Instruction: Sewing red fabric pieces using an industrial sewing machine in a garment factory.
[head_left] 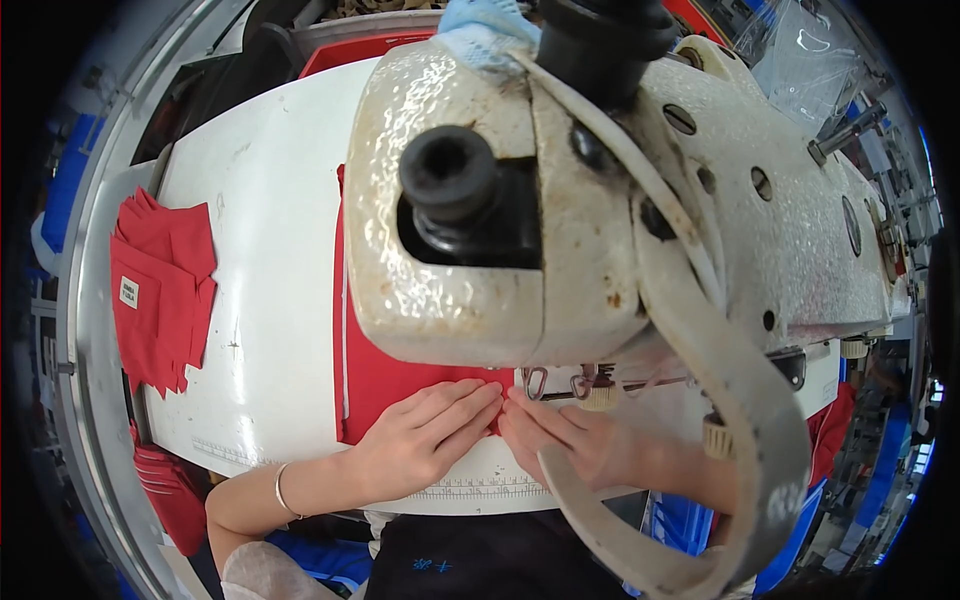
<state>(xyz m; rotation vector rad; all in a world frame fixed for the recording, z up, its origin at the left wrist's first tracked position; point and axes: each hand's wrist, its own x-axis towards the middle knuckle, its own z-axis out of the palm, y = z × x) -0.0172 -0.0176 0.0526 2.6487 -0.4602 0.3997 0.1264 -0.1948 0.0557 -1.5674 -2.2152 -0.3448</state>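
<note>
Cream sewing machine (590,295) | red cloth (392,388) smooth, white-lined | left hand (430,432), right hand (572,440): fingers together, grip unclear

At the lower left of the frame, a thin, loose, whitish sleeve (268,574) ends near the elbow, and a slim, pale metallic bangle (279,488) circles the bare left forearm. A black garment front (500,560) fills the bottom centre, marked with small blue characters (433,565). The left hand (430,436) and right hand (568,442), at mid-frame, are ungloved, with slender fingers.
</note>
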